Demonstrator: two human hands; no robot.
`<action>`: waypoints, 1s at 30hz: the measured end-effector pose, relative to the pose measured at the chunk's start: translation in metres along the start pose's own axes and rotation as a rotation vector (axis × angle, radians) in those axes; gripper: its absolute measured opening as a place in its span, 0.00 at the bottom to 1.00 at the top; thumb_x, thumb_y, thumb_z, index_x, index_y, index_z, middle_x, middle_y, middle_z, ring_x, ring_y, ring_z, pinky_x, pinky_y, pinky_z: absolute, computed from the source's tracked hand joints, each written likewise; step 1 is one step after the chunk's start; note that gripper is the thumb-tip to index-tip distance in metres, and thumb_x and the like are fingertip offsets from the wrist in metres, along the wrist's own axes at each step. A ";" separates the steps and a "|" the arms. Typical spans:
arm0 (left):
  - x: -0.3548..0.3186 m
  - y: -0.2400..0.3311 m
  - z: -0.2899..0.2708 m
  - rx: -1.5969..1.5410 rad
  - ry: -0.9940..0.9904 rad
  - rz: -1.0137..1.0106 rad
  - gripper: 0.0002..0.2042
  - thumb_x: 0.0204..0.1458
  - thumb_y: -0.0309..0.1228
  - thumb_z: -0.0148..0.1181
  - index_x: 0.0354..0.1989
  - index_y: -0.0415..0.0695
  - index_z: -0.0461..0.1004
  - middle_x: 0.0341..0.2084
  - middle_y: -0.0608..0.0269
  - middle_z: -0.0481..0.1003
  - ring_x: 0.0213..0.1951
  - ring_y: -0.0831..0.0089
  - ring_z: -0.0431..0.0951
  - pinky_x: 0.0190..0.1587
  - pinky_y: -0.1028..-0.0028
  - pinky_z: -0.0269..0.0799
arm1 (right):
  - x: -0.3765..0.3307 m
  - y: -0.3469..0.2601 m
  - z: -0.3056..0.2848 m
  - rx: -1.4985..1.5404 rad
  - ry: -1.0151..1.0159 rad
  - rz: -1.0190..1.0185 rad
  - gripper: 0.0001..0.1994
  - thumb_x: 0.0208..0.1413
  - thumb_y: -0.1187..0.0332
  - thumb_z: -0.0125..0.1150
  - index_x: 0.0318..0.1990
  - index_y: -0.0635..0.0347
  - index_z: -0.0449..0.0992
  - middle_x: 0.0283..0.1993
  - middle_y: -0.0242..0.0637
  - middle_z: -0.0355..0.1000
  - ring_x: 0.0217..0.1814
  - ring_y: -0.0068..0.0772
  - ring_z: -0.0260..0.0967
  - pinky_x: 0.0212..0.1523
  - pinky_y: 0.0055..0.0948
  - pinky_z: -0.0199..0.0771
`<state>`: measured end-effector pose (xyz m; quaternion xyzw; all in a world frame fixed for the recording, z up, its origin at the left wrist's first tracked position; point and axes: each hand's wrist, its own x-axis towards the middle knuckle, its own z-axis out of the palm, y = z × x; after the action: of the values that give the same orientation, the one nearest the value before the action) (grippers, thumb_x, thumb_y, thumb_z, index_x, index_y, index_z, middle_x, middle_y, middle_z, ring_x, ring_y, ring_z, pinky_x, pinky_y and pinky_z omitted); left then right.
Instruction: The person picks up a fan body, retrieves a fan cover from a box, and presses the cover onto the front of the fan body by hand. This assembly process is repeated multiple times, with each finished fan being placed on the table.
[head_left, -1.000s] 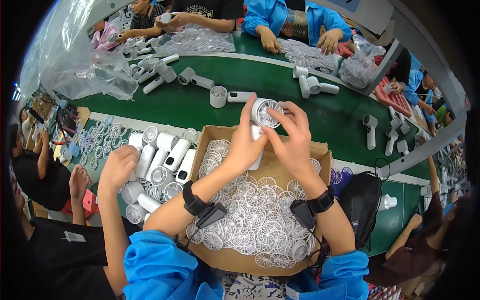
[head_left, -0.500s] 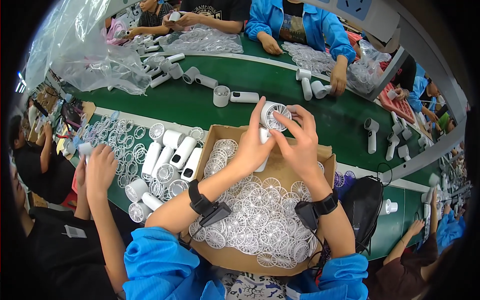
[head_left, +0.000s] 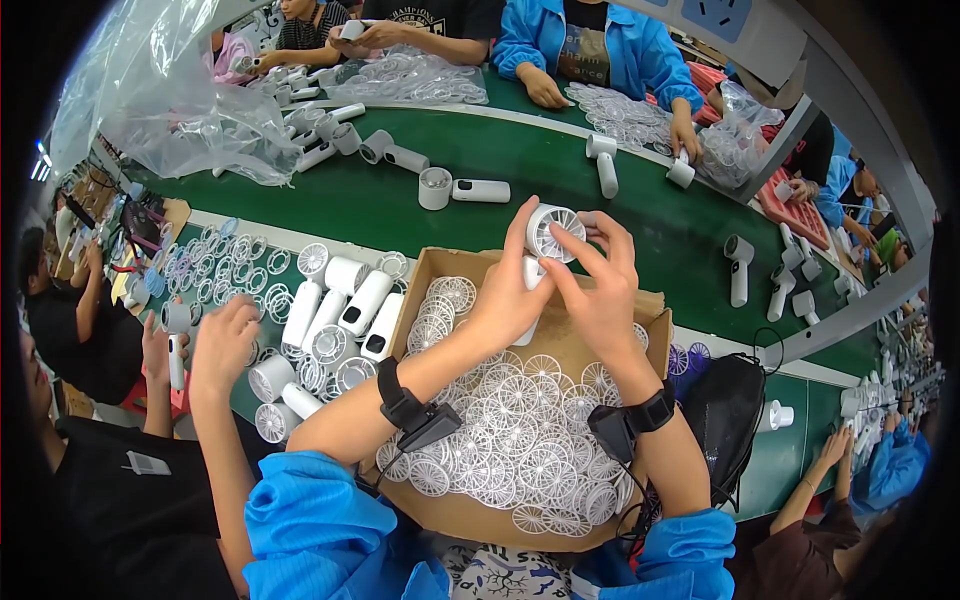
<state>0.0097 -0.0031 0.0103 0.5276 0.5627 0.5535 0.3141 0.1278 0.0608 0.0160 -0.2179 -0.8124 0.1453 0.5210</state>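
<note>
A white handheld fan [head_left: 543, 238] is held up above the far side of an open cardboard box [head_left: 653, 322], its round spoked face turned up toward me. My left hand [head_left: 503, 296] is closed around the handle, with fingers along the side of the round head. My right hand [head_left: 606, 283] grips the head's right side, and its index finger and thumb press on the spoked face. Below my hands, a heap of white spoked fan grilles [head_left: 515, 432] fills much of the box. The handle is partly hidden by my left hand.
White fans [head_left: 368, 303] and ring-shaped parts [head_left: 262, 283] lie left of the box. More fans [head_left: 481, 191] rest on the green conveyor belt [head_left: 290, 215] beyond. A co-worker's hand [head_left: 228, 335] is close on the left. A black bag [head_left: 722, 412] sits right of the box.
Fans on the belt have shifted slightly left. The co-worker at left has moved one hand away from a fan; the one opposite has moved a fan nearer the belt's far edge. My grip looks nearly unchanged.
</note>
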 end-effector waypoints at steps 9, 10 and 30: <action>-0.002 -0.001 0.001 0.000 0.056 0.077 0.37 0.52 0.22 0.52 0.67 0.49 0.39 0.51 0.44 0.66 0.50 0.56 0.71 0.50 0.66 0.68 | -0.001 -0.002 -0.002 0.056 0.025 0.003 0.16 0.39 0.75 0.70 0.40 0.57 0.80 0.53 0.42 0.65 0.49 0.36 0.66 0.49 0.32 0.69; -0.003 -0.003 0.001 0.011 0.079 0.106 0.37 0.52 0.23 0.53 0.67 0.50 0.39 0.49 0.42 0.68 0.48 0.53 0.73 0.47 0.65 0.69 | -0.001 -0.003 -0.001 0.083 0.035 0.004 0.15 0.39 0.75 0.70 0.39 0.57 0.80 0.53 0.41 0.66 0.48 0.35 0.66 0.49 0.31 0.69; -0.003 -0.002 0.001 -0.071 0.128 0.151 0.36 0.50 0.22 0.53 0.67 0.52 0.43 0.47 0.40 0.69 0.46 0.48 0.74 0.45 0.63 0.70 | -0.002 -0.003 0.001 0.141 0.042 0.019 0.13 0.37 0.74 0.70 0.35 0.56 0.80 0.53 0.41 0.68 0.53 0.40 0.65 0.49 0.34 0.69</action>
<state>0.0106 -0.0054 0.0076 0.5206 0.5202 0.6279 0.2534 0.1275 0.0571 0.0155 -0.1916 -0.7870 0.2025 0.5503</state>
